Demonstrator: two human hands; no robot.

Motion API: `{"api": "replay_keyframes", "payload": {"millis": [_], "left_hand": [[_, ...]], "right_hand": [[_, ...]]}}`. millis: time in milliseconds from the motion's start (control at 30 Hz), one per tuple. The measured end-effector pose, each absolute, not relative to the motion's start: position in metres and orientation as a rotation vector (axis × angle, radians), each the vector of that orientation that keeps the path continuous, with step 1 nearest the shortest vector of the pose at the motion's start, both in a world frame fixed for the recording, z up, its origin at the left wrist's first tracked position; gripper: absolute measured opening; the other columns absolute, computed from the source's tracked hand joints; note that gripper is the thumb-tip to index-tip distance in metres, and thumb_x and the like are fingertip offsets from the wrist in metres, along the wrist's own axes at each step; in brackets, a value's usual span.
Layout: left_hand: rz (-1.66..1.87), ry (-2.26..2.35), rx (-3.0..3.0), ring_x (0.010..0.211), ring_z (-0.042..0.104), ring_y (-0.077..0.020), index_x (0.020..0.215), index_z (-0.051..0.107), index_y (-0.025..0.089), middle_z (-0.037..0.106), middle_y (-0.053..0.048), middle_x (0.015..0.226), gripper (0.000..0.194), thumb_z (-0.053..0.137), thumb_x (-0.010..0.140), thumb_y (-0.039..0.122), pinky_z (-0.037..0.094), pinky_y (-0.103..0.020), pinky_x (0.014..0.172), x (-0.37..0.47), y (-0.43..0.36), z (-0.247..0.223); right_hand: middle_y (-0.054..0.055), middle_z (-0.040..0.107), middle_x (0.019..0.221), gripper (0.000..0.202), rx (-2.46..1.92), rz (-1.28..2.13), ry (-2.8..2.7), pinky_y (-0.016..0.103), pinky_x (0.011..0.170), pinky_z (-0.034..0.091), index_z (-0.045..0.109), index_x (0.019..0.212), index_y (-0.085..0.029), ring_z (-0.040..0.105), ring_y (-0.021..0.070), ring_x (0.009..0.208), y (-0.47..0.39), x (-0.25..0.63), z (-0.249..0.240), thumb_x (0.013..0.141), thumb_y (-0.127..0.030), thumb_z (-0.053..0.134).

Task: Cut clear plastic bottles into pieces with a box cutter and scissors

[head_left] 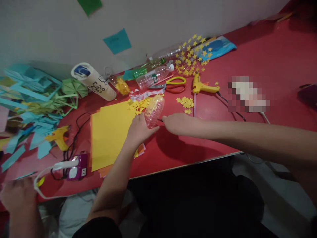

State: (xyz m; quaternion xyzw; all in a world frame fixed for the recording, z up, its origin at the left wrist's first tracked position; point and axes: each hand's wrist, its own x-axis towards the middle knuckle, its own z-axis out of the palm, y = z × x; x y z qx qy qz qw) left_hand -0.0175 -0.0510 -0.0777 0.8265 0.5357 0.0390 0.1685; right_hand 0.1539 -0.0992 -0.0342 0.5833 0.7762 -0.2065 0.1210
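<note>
My left hand (140, 129) grips a clear ridged plastic bottle piece (155, 108), tilted over the red table, with the thumb along its near end. From the right, my right hand (176, 123) is closed around a thin dark pointed tool (160, 120), its tip against or very close to the bottle's side. What kind of tool it is stays hidden in the fist. Behind the bottle lie yellow paper stars (141, 105), and a second small heap of stars (185, 102) is to its right. Yellow paper sheets (109, 132) lie by my left forearm.
Scissors (174, 84), a yellow glue gun (204, 88) and a capped bottle (156, 77) lie farther back. At left are another glue gun (59, 137), a purple power adapter (77, 168) with cords, folded paper (37, 86) and another person's hand (18, 195).
</note>
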Motion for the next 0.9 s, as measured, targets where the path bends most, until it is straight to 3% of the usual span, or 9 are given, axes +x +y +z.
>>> {"api": "replay_keyframes", "payload": {"millis": [67,233,533,600,733,900], "left_hand": [[0.108,1.562,2.339,0.121,0.055,-0.0381,0.131,0.048,0.011,0.059,-0.021,0.127,0.073,0.073,0.07,0.042,0.046,-0.053,0.103,-0.017,-0.048,-0.079],[0.257,1.506,2.15,0.109,0.063,-0.0298,0.117,0.057,0.02,0.067,-0.012,0.116,0.051,0.071,0.07,0.034,0.05,-0.046,0.098,-0.026,-0.035,-0.084],[0.319,1.448,2.006,0.1,0.066,-0.0276,0.114,0.059,0.018,0.068,-0.011,0.109,0.05,0.071,0.069,0.036,0.054,-0.044,0.09,-0.021,-0.044,-0.086],[0.328,1.44,1.989,0.103,0.066,-0.0277,0.122,0.055,0.018,0.067,-0.012,0.112,0.058,0.072,0.069,0.036,0.053,-0.044,0.093,-0.021,-0.044,-0.086],[0.274,1.457,1.914,0.099,0.067,-0.0279,0.14,0.034,0.018,0.066,-0.011,0.112,0.084,0.073,0.069,0.039,0.053,-0.047,0.091,-0.023,-0.045,-0.086],[0.277,1.501,1.936,0.101,0.066,-0.0315,0.131,0.035,0.02,0.064,-0.015,0.116,0.076,0.074,0.069,0.041,0.052,-0.051,0.091,-0.023,-0.048,-0.085]], "right_hand": [[0.021,0.073,0.103,0.041,1.696,-0.615,2.27,0.033,0.068,0.043,0.062,0.123,-0.004,0.07,0.0272,0.091,-0.095,0.154,-0.042,0.092,-0.002,0.036],[0.017,0.073,0.093,0.039,1.753,-0.626,2.345,0.032,0.065,0.04,0.059,0.125,-0.008,0.068,0.0248,0.081,-0.083,0.158,-0.066,0.097,-0.01,0.034],[0.017,0.072,0.082,0.038,1.699,-0.523,2.302,0.033,0.06,0.035,0.058,0.122,-0.008,0.067,0.0272,0.075,-0.093,0.168,-0.053,0.096,-0.01,0.031],[0.018,0.072,0.084,0.036,1.716,-0.555,2.275,0.033,0.06,0.035,0.057,0.123,-0.009,0.068,0.0274,0.075,-0.095,0.171,-0.056,0.099,-0.015,0.031],[0.017,0.073,0.088,0.036,1.764,-0.667,2.214,0.031,0.061,0.037,0.054,0.124,-0.01,0.068,0.0258,0.075,-0.096,0.174,-0.068,0.102,-0.029,0.031],[0.018,0.073,0.089,0.037,1.772,-0.628,2.227,0.034,0.063,0.039,0.054,0.124,-0.01,0.067,0.028,0.077,-0.098,0.173,-0.069,0.101,-0.026,0.03]]}}
